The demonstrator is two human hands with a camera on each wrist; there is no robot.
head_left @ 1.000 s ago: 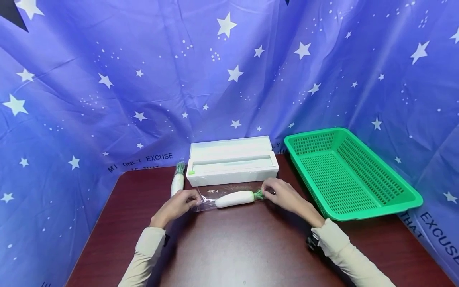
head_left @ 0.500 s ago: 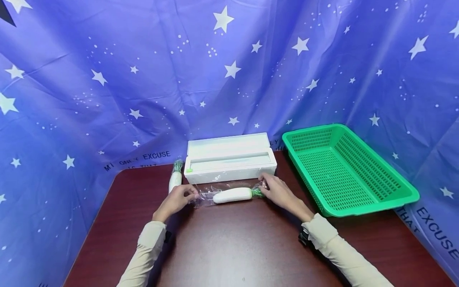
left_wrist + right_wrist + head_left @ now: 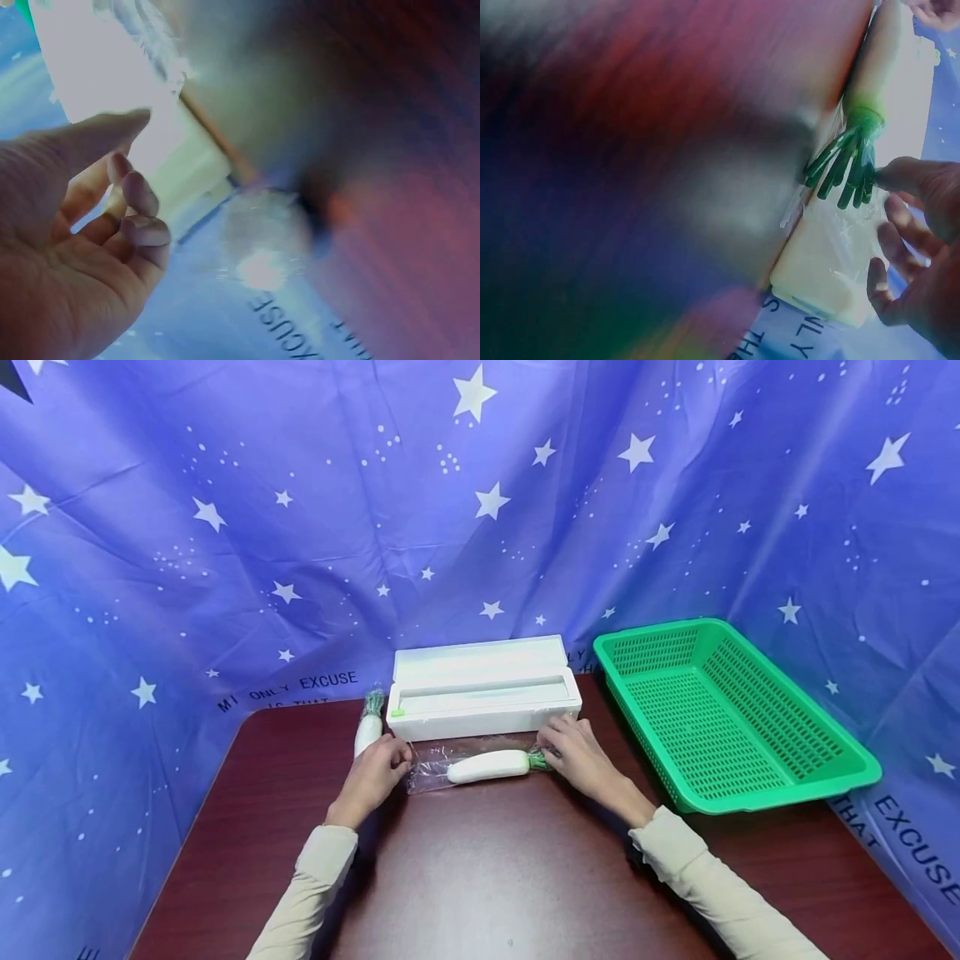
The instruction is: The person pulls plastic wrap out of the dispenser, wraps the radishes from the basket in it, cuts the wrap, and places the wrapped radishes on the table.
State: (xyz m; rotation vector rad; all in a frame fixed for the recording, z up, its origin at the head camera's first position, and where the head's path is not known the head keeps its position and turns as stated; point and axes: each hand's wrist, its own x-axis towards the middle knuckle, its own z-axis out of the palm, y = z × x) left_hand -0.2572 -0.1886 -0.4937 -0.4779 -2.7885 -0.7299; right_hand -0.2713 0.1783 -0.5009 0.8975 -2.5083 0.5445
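Observation:
A white radish [image 3: 489, 767] with short green leaves [image 3: 537, 761] lies crosswise on a sheet of clear cling film [image 3: 431, 768] on the table. My left hand [image 3: 371, 777] pinches the film's left edge; in the left wrist view its thumb [image 3: 112, 131] is stretched out and the other fingers are curled. My right hand [image 3: 581, 760] pinches the film at the leafy end, its thumb [image 3: 907, 176] close beside the leaves in the right wrist view. Behind the radish stands a long white cling film box [image 3: 483, 718], lid up, with a green slider [image 3: 397, 713] at its left.
A second white radish [image 3: 368, 731], leaves wrapped in film, lies left of the box, partly behind my left hand. A green slotted basket [image 3: 757, 802] stands at the right. A blue starred curtain [image 3: 337, 527] hangs round the dark red table [image 3: 480, 877].
Both hands have shifted slightly along the film's ends. The film's far edge, raised against the box front half a second ago, now lies lower. The radish stays in place.

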